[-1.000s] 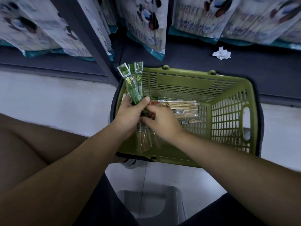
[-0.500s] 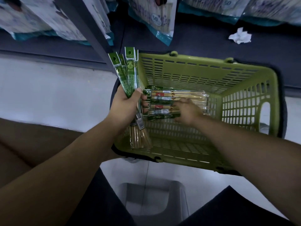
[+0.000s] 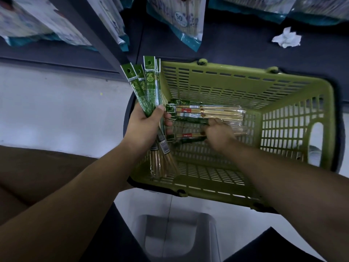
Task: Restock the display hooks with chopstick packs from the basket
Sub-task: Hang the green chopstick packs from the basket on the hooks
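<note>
Left hand [image 3: 145, 127] grips chopstick packs [image 3: 146, 87]; right hand [image 3: 219, 135] grasps basket [image 3: 294, 103] pack [image 3: 188, 136].

Chopstick packs [image 3: 207, 112] lie in the basket [image 3: 294, 114], more stand in the left hand [image 3: 145, 127] at its left wall.

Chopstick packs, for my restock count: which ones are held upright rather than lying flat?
The bunch gripped in the left hand, green tabs pointing up; the other packs lie flat in the basket, where the right hand grips some.
</note>
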The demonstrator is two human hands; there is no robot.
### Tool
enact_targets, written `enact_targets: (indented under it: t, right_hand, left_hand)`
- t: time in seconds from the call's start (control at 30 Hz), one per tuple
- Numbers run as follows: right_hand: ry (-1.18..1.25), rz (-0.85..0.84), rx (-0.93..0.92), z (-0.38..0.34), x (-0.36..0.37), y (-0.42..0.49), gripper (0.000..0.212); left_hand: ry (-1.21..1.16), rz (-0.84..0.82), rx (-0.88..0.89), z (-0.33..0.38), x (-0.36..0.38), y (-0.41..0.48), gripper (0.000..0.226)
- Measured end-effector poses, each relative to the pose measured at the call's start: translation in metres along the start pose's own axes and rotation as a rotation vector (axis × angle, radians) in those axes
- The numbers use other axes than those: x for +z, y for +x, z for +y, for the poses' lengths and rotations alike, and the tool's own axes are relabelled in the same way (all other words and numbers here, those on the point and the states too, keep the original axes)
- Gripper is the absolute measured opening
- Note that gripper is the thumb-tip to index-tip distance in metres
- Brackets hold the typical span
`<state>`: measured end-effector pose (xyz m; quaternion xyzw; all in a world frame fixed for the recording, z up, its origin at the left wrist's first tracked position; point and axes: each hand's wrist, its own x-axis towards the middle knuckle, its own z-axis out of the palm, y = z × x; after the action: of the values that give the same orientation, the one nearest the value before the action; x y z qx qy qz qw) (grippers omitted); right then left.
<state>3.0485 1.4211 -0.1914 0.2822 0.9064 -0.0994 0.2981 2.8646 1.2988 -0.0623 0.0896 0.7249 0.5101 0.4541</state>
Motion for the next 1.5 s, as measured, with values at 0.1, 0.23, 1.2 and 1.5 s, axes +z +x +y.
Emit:
enact_targets:
  t: [0.1, 0.23, 1.2, 1.5]
  right_hand:
    - [-0.047, -0.023, -0.038, -0.001, 0.006, -0.002, 0.027]
    - [0.083, -0.010, -0.045, 0.003, 0.009, -0.004, 0.024]
    - [0.746, 0.013, -0.281, -0.051, -0.120, -0.042, 0.043]
    - [0.475, -0.012, 0.102, 0.022, -0.032, -0.011, 0.070]
  left_hand:
    - [-0.009, -0.012, -0.008, 0.000, -0.001, -0.003, 0.023]
    - [0.026, -0.040, 0.017, -0.001, -0.004, -0.003, 0.028]
    - [0.154, -0.116, 0.029, -0.007, -0.003, -0.001, 0.051]
    - [0.185, -0.043, -0.023, -0.009, -0.002, 0.000, 0.071]
